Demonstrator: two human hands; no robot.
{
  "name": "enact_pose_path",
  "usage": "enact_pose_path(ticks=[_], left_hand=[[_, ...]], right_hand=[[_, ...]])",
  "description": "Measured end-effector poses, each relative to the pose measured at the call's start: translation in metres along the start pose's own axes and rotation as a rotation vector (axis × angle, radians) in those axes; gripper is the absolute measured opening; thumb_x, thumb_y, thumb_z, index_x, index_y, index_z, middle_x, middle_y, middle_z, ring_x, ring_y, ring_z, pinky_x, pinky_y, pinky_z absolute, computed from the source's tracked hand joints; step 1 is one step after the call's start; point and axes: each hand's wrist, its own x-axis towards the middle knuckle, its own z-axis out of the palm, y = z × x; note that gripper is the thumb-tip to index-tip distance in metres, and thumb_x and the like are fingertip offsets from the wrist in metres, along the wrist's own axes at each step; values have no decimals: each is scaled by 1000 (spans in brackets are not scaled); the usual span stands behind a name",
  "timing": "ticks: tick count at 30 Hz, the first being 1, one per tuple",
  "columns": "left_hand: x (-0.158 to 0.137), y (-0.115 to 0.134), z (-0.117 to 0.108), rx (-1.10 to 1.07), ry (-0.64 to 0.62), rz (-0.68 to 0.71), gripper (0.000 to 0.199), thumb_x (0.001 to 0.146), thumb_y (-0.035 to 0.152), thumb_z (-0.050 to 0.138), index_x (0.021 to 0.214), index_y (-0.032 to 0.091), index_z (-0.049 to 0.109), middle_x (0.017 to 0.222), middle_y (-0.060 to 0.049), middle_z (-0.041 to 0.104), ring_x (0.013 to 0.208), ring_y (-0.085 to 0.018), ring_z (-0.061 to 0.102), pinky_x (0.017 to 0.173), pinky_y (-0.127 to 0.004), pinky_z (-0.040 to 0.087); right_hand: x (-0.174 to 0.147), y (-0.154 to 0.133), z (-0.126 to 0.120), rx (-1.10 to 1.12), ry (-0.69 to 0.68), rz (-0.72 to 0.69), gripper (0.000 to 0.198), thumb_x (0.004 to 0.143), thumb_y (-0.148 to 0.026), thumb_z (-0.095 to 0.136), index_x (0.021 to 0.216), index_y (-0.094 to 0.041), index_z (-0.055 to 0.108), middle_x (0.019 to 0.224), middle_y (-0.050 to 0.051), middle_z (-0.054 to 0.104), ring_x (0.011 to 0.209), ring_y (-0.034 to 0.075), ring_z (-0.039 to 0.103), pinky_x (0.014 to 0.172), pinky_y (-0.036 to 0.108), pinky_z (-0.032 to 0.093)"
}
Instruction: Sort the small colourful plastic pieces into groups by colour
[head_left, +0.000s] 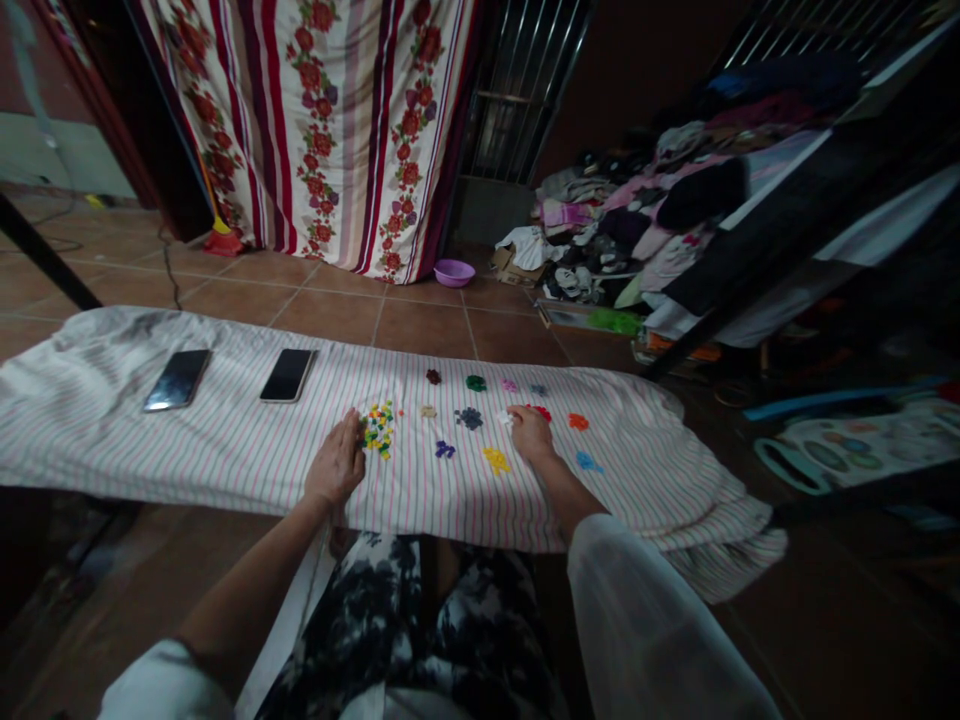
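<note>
"Where are the white pieces point(505, 418) set?"
"Toward the far edge of the table point(420, 500), at the right hand point(532, 435); fingers narrowed, hold cannot be told."
"The left hand point(336, 460)?"
"Fingers laid straight beside mixed pieces point(380, 427)."

Floral striped curtain point(349, 130), brown tiled floor point(424, 325)

2 phones point(288, 376), floral curtain point(315, 130) w/ red stripes, purple basin point(454, 275) nr clothes pile point(622, 225)

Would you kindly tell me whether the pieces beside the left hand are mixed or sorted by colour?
Mixed: yellow and green pieces lie together beside the left hand.
</note>
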Motion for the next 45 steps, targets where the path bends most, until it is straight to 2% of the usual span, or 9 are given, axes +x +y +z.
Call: enact_pose_path(ticks=[3, 7, 10, 13, 15, 20, 28, 37, 45], left_hand=[[-1, -3, 5, -11, 79, -45, 65, 86, 14, 36, 147, 6, 13, 143, -24, 40, 135, -28, 39, 106, -46, 42], [0, -2, 7, -38, 137, -154, 59, 86, 17, 37, 143, 7, 25, 143, -23, 40, 134, -29, 39, 107, -47, 41], [3, 3, 1, -5, 102, -216, 49, 85, 17, 39, 133, 7, 41, 142, -23, 42, 134, -29, 39, 107, -48, 39], [7, 9, -7, 101, 56, -269, 35, 81, 16, 42, 112, 8, 56, 141, -23, 43, 132, -32, 41, 108, -48, 37], [9, 12, -10, 156, 31, -290, 30, 80, 16, 43, 104, 8, 60, 139, -23, 45, 129, -32, 44, 107, -47, 37], [9, 13, -10, 178, -12, -290, 33, 82, 16, 42, 107, 7, 60, 130, -20, 54, 127, -29, 47, 109, -43, 36], [7, 12, -6, 171, -31, -291, 35, 83, 17, 41, 112, 10, 60, 128, -17, 57, 129, -29, 45, 108, -46, 35], [9, 14, -8, 179, -34, -277, 31, 85, 18, 41, 108, 12, 62, 123, -15, 60, 126, -29, 47, 106, -43, 37], [8, 15, -10, 137, -31, -285, 31, 85, 18, 42, 108, 13, 63, 122, -16, 61, 125, -29, 47, 105, -44, 37]], right_hand=[[0, 0, 1, 12, 12, -1, 35, 80, -5, 45, 101, -13, 71, 99, 11, 69, 96, 18, 59, 89, 27, 41], [-1, 0, 1, 13, 28, -22, 34, 80, -5, 45, 101, -13, 71, 98, 10, 68, 95, 17, 60, 89, 26, 41], [-1, 1, -1, 12, 32, -39, 32, 82, -7, 44, 99, -12, 71, 96, 10, 68, 93, 17, 60, 88, 25, 42], [-2, -1, -3, 18, 38, -51, 31, 82, -8, 44, 97, -13, 71, 96, 10, 68, 92, 17, 60, 87, 26, 42], [-2, -2, -5, 22, 50, -54, 31, 81, -8, 44, 95, -14, 71, 96, 10, 68, 91, 17, 60, 88, 26, 42], [0, -14, -5, 58, 93, -87, 32, 79, -6, 43, 93, -14, 71, 97, 10, 67, 92, 19, 59, 87, 28, 43], [1, -60, 4, 181, 96, -251, 33, 80, -12, 43, 99, -15, 69, 100, 10, 66, 91, 21, 60, 86, 32, 46], [-9, -128, 22, 301, -101, -468, 25, 82, -11, 50, 95, -20, 70, 92, 5, 66, 87, 16, 60, 81, 27, 45], [-24, -174, 41, 221, -301, -636, 22, 87, -13, 53, 97, -19, 70, 93, 5, 65, 88, 14, 59, 82, 25, 43]])
